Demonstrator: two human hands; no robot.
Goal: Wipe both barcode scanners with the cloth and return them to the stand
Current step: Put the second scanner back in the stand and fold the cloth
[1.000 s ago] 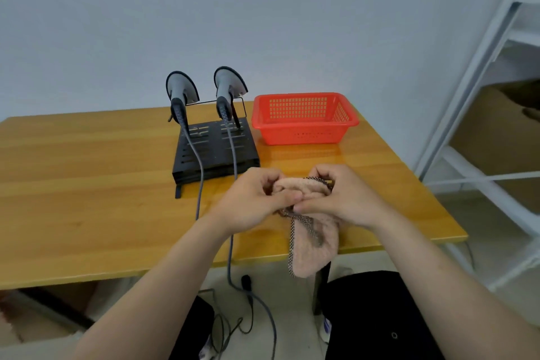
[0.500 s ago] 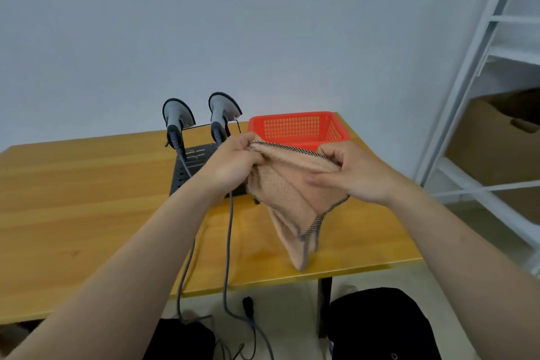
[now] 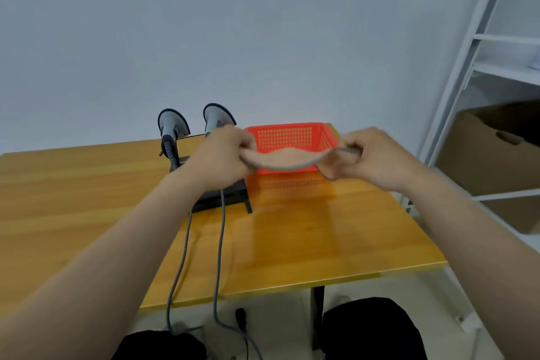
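A beige cloth (image 3: 287, 158) with a dark checked border is stretched flat between my two hands, held in the air over the red basket's front. My left hand (image 3: 222, 156) pinches its left end, my right hand (image 3: 372, 156) its right end. Two grey barcode scanners stand upright in the black stand (image 3: 217, 199) at the back of the table: the left scanner (image 3: 172, 128) is in full view, the right scanner (image 3: 217, 117) is partly hidden behind my left hand. Their grey cables (image 3: 219, 242) run forward over the table edge.
A red plastic basket (image 3: 287, 137) sits just right of the stand. The wooden table (image 3: 306, 242) ends near my legs. A white metal shelf (image 3: 479, 61) with a cardboard box (image 3: 496, 155) stands to the right. A wall is close behind.
The cloth went from bunched low near the table's front edge to lifted and pulled out flat; both hands rose, moved forward and drew apart. The scanners stayed in the stand.
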